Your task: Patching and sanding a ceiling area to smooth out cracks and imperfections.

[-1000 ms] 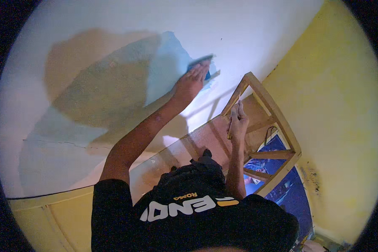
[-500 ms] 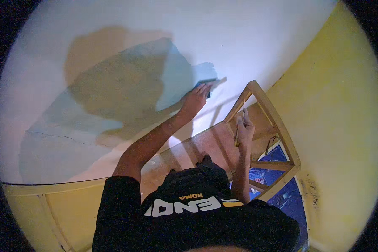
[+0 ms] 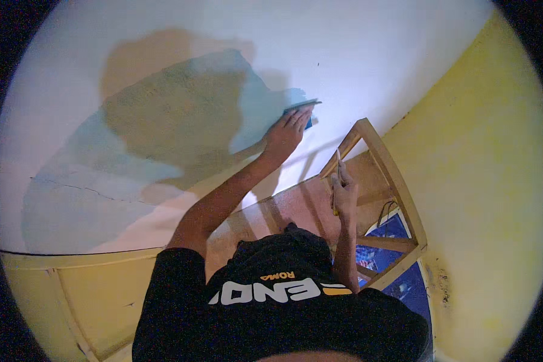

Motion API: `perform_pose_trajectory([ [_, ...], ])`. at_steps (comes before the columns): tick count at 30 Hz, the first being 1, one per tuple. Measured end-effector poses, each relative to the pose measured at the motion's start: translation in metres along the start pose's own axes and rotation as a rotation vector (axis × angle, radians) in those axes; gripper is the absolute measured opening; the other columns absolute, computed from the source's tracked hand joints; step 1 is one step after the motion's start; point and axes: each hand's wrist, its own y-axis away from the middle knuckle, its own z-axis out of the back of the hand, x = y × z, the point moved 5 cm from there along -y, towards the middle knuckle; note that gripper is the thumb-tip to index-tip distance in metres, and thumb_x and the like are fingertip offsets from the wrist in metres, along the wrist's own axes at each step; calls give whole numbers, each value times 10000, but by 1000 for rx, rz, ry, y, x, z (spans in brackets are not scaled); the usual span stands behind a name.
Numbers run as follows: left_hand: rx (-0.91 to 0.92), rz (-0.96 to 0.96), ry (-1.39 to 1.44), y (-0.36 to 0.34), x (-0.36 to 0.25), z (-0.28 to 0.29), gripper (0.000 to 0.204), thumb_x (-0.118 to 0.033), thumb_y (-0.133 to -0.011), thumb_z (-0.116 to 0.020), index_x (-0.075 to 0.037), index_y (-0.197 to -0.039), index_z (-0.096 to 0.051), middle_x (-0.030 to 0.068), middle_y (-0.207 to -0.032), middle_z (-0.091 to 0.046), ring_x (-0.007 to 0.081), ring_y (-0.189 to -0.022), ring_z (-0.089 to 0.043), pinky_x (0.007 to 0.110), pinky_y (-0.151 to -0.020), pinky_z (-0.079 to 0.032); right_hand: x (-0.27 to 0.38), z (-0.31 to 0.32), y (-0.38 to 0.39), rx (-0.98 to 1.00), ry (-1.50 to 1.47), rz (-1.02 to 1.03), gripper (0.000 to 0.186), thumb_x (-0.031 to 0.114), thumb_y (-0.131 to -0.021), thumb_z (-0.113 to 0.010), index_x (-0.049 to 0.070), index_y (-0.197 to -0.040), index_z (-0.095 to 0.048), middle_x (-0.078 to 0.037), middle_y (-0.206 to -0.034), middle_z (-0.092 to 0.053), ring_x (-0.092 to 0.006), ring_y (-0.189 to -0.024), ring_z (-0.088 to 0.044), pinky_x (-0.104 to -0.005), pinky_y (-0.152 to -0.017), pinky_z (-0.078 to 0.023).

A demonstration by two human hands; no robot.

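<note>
My left hand [image 3: 285,131] is raised to the wall, its fingers pressed over a flat blue-green spreader [image 3: 309,123] that lies against the surface. Under and beside it a grey-green damp-looking patch of filler [image 3: 214,72] covers part of the white wall [image 3: 368,54]. Lower down and to the right, my right hand [image 3: 346,193] grips a narrow putty knife [image 3: 338,155]. Its thin pale blade points up, and a bit of yellowish handle shows below the fist. The knife touches nothing that I can see.
A wooden frame [image 3: 395,169] with crossbars, like a ladder or stand, rises beside my right arm. Blue printed sheeting [image 3: 398,226] lies beneath it. A yellow wall [image 3: 489,181] closes off the right side. A crack [image 3: 96,192] runs through the patch, and my shadow falls across it.
My left hand has slid the spreader slightly up along the wall, and its tilt has changed. My right hand with the putty knife has shifted a little left and down.
</note>
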Motion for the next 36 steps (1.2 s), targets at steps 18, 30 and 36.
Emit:
perform_pose_trajectory([
  [18,54,52,61,16,-11,-17,530,-239,-926,-499,-66,-1427,-515,66,-1537,-443,193,-1419,-382,402,-1206,-248,-36,11,-1,20,-35,-28,495,135,-993,-573,101,-1480,-494,71,-683,-483,-24,-551,-429,-218,-477,-371],
  [30,234,6,592,99,-35,15,556,-59,-854,-520,-110,-1407,-551,169,-1502,-472,362,-1405,-420,563,-1149,-315,-33,8,12,40,-80,-131,503,132,-997,-554,103,-1493,-471,54,-639,-469,-50,-442,-414,-242,-390,-340],
  [36,-442,671,436,90,98,155,732,-35,-798,-509,-61,-1520,-392,240,-1606,-271,559,-1440,-227,635,-1178,-179,-35,5,11,31,-88,-165,494,105,-993,-545,117,-1484,-490,35,-650,-488,-56,-437,-398,-249,-401,-344],
])
